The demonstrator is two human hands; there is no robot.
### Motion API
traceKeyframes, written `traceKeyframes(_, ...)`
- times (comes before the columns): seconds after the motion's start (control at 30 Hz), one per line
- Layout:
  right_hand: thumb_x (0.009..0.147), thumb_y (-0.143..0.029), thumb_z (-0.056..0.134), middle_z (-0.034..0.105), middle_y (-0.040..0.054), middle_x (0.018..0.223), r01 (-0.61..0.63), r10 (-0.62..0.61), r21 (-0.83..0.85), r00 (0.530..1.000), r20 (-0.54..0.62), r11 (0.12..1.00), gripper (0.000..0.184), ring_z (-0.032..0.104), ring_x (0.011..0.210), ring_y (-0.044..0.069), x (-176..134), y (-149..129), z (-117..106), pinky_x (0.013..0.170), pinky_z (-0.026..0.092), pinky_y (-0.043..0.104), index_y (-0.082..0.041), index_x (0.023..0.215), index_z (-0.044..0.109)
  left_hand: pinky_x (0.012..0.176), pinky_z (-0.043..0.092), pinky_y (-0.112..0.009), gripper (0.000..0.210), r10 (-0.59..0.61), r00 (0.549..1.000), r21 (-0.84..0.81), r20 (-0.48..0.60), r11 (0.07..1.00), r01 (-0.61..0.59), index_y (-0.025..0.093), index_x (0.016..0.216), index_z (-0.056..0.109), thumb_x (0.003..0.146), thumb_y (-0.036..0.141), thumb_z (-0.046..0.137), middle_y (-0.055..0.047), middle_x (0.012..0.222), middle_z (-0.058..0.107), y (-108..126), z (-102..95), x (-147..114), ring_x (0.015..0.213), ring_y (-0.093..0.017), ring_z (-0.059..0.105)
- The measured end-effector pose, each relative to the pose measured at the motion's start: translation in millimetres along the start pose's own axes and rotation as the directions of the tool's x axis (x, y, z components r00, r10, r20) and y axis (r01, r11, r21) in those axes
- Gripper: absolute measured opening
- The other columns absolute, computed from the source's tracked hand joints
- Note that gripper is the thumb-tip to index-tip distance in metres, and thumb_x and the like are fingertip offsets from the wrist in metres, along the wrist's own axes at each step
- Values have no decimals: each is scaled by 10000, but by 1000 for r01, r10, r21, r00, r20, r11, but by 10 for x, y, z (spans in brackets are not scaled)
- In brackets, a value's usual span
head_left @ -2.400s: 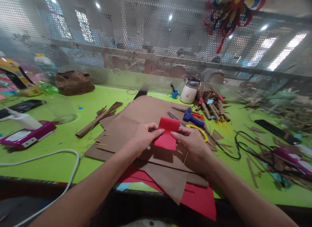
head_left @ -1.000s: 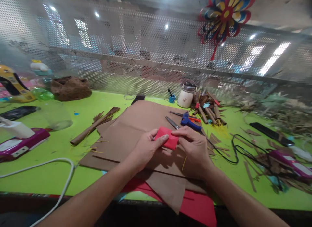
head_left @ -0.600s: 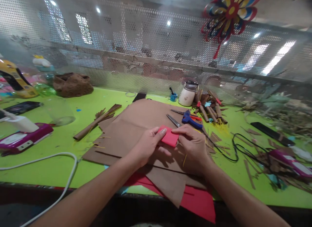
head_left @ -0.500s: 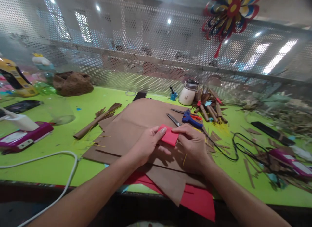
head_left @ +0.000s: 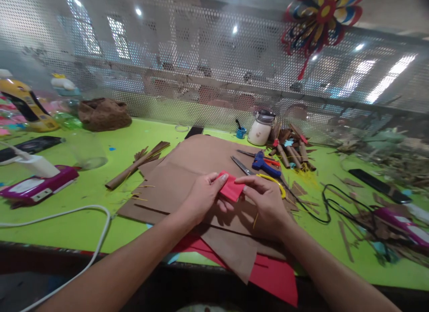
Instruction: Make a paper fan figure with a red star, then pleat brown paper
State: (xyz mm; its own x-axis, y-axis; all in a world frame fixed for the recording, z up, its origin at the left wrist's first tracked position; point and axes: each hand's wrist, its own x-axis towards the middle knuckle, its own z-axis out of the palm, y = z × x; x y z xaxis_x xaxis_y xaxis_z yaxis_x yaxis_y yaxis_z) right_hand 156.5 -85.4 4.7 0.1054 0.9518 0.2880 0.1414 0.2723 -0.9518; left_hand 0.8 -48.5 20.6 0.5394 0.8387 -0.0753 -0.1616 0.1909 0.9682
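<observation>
A small folded piece of red paper (head_left: 230, 190) is held over the middle of the work surface. My left hand (head_left: 204, 198) pinches its left side, thumb on top and fingers beneath. The thumb and index finger of my right hand (head_left: 270, 204) are on its right edge. Under both hands lie brown paper sheets (head_left: 177, 173), with a larger red sheet (head_left: 276, 280) poking out below them over the table's front edge. Just beyond my right hand are yellow-handled scissors (head_left: 241, 165) and a blue tool (head_left: 266, 164) that looks like a glue gun.
Left, a brown paper roll with a fringed end (head_left: 130, 169) lies near a purple power strip (head_left: 40, 184) and white cable (head_left: 100, 209). Behind stand a white jug (head_left: 260, 129) and several tied rolls (head_left: 293, 151). Right, a black cord (head_left: 323, 220), a phone (head_left: 378, 185) and paper scraps.
My right hand's fingers have loosened and straightened a little at the paper's right edge, showing more of the scissors' yellow handle. My left hand keeps its hold. The view has shifted slightly.
</observation>
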Motion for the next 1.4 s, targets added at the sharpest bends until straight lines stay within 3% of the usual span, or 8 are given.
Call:
traceKeyframes(0.13,731,-229,567,650,17,779,-65,58,189,998,38,980,273,596,680,144,12,14,-31,616,469,253,-207,990,651,366,432,-183,307,35,999,54,-5,998,-34,124,852,543,826,430,523,-21,535,622,-38,-22,20,387,-115,564)
traceKeyframes(0.33,734,-376,649,673,43,717,-65,64,29,997,39,997,228,589,635,157,54,52,29,594,470,272,-161,802,686,332,412,-182,346,106,993,253,-49,963,-90,140,788,524,801,486,532,7,456,572,-107,-32,35,347,-121,547)
traceKeyframes(0.47,735,-386,660,666,26,649,-103,99,99,994,43,990,233,575,547,134,43,101,54,522,451,253,-165,793,700,323,387,-171,351,146,987,294,-63,948,-121,147,777,520,797,497,528,13,475,573,-98,-27,17,342,-107,531)
traceKeyframes(0.77,704,-398,694,634,-5,564,-226,229,310,973,28,924,248,521,422,90,63,71,39,432,430,212,-169,800,692,450,382,-168,337,138,988,209,-75,971,-120,141,879,595,651,354,723,-10,658,631,-32,20,-24,532,-96,541)
traceKeyframes(1.13,739,-388,669,650,20,622,-233,235,387,971,44,892,248,526,462,84,52,117,78,466,421,203,-142,766,681,421,291,-171,267,49,993,116,-104,993,-37,105,829,675,686,330,695,-31,614,630,-16,21,-37,439,-52,421)
traceKeyframes(1.4,779,-385,634,668,15,658,-208,197,404,978,71,891,220,569,533,114,41,121,117,527,439,227,-168,796,665,491,439,-205,241,2,996,-94,-89,995,-10,92,825,679,684,285,711,-77,644,670,-34,1,-16,510,-117,581)
